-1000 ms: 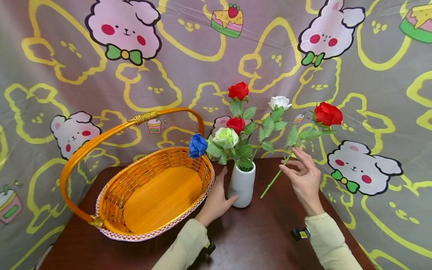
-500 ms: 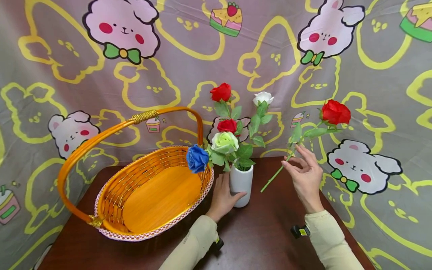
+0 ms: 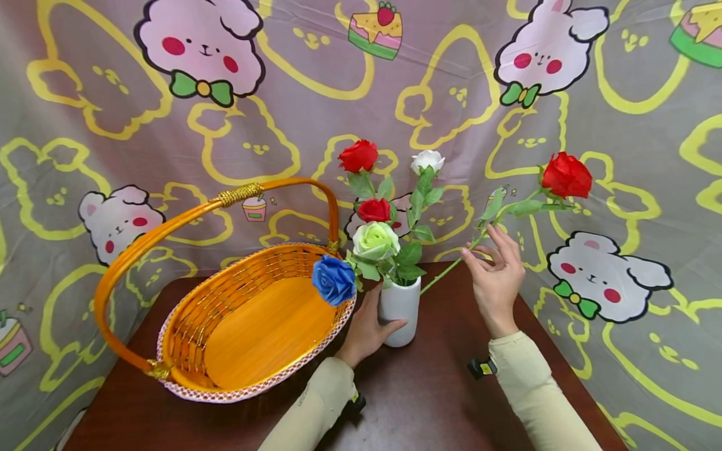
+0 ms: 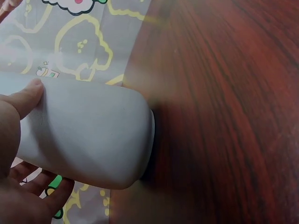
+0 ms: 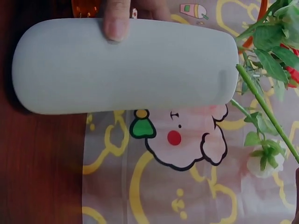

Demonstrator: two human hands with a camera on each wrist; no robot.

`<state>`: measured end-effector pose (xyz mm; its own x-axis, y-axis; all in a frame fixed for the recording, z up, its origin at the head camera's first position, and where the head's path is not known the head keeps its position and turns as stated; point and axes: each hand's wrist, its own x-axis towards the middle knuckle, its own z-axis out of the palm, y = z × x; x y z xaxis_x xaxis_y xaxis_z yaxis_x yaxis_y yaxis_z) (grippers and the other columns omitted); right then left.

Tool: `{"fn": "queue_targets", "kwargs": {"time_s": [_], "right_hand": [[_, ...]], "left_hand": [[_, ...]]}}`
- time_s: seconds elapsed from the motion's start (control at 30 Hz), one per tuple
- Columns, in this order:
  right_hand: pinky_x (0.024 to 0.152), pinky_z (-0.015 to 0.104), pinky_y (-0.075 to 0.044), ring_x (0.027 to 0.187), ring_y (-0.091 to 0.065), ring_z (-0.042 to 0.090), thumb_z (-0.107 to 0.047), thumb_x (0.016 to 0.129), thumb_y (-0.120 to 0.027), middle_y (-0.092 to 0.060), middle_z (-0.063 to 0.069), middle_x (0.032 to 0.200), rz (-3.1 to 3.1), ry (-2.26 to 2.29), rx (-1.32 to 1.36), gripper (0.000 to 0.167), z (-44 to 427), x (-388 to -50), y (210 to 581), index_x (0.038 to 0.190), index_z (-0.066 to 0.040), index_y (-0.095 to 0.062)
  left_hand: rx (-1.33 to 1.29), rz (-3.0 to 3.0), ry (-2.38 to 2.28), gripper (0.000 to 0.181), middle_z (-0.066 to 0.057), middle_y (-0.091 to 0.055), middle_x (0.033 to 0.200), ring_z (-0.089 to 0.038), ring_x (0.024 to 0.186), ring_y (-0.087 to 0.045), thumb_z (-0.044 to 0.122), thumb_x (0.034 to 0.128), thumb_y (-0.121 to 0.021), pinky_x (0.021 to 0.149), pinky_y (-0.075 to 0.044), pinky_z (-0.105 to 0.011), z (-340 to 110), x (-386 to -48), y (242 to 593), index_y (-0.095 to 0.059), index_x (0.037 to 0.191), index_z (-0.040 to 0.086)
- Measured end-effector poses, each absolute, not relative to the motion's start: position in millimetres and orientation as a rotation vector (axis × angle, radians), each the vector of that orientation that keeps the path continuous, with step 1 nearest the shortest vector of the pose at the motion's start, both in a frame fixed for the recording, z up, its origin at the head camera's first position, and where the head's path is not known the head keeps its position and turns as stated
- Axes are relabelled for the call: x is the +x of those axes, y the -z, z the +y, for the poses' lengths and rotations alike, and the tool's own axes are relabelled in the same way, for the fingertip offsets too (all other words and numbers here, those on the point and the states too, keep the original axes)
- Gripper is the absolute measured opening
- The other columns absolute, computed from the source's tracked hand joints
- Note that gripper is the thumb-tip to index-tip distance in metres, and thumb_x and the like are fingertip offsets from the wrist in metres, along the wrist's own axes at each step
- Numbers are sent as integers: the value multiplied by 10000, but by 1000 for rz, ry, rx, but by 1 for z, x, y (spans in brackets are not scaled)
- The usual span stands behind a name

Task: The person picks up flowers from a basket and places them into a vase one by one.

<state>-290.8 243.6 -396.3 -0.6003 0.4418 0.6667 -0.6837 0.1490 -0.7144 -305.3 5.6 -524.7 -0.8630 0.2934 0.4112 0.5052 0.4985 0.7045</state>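
Note:
My left hand (image 3: 363,332) grips the white vase (image 3: 402,316) from its left side, the thumb across its front. In the left wrist view the thumb and fingers (image 4: 60,196) lie on opposite sides of the vase. Several roses stand in it: red (image 3: 358,156), white (image 3: 427,161), pale green (image 3: 375,242) and blue (image 3: 334,280), the blue one drooping left. To the right, my right hand (image 3: 499,282) pinches the stem of another red rose (image 3: 566,175), held slanting. In the right wrist view the lower tip of its green stem (image 5: 268,112) is near the vase's rim.
An orange woven basket (image 3: 265,338) with a tall arched handle (image 3: 169,228) stands left of the vase, close to my left hand. The blue rose hangs over its right rim. Behind the dark wooden table (image 3: 429,394) hangs a patterned curtain (image 3: 316,119).
The vase and its roses have shifted left, the blue rose sinking lower. My left hand has closed in around the vase. My right hand has brought the red rose's stem end left to the rim.

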Motion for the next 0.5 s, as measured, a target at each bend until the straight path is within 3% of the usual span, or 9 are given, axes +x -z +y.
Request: {"fn": "queue_targets", "kwargs": {"time_s": [0.5], "right_hand": [[769,163,-574,948,-692,86,154,808,-785,-543,102,1426,-1491,-1563,278,620,227,-306,392,1390,-5,-639]], "left_hand": [[-690,-2498,1308,952,-139,-531,1420,-320,1174,-636,457,871,-825,1007,-535,-513,4,-307,526,-298,1612,172]]}}
